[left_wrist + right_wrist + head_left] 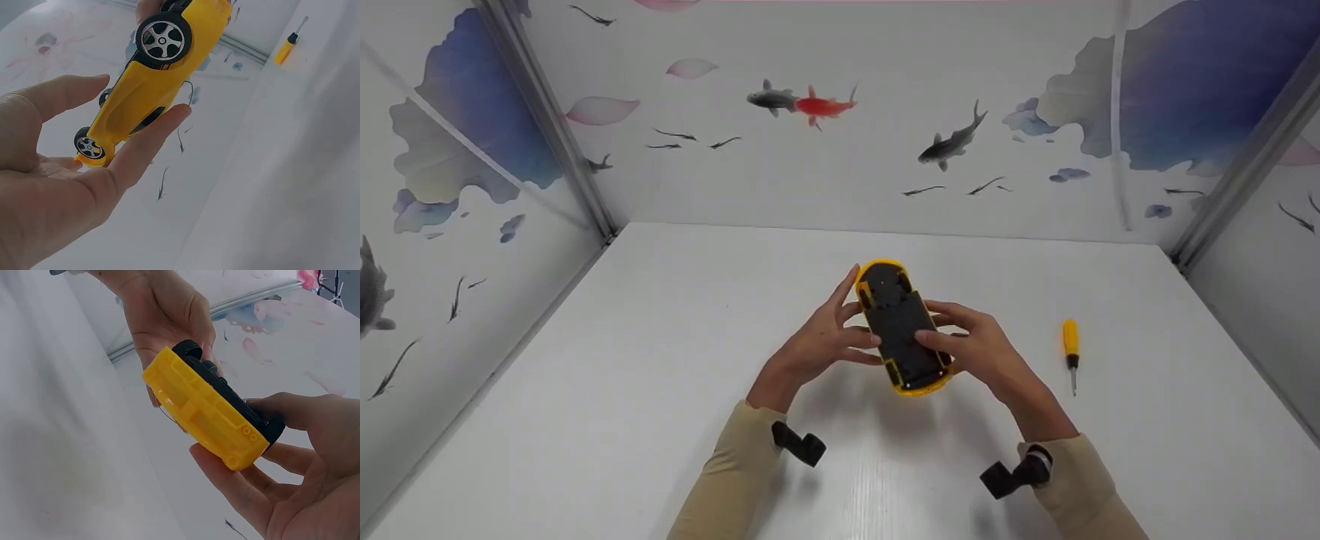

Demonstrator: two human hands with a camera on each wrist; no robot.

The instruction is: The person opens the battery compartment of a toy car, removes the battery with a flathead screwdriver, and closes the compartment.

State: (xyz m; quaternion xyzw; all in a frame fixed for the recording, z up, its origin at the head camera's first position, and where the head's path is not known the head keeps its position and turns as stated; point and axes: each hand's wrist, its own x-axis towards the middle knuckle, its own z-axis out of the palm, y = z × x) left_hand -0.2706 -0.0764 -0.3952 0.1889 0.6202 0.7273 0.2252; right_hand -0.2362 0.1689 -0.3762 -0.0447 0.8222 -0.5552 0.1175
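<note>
A yellow toy car (pixel 894 326) is held above the table, its black underside turned up in the head view. My right hand (pixel 979 346) grips its right side, the thumb on the underside and the fingers beneath the body, as the right wrist view (pixel 304 455) also shows. On the other side, my left hand (pixel 829 337) has fairly straight fingers against the car body. In the left wrist view the left thumb (pixel 73 93) stands slightly apart from the car, whose wheels (pixel 163 40) and yellow side face that camera.
A screwdriver (pixel 1071 352) with a yellow handle lies on the white table (pixel 607 390) to the right of the hands. White panels printed with fish and petals (pixel 825 172) rise at the back and sides, with metal posts (pixel 555 127) at the corners.
</note>
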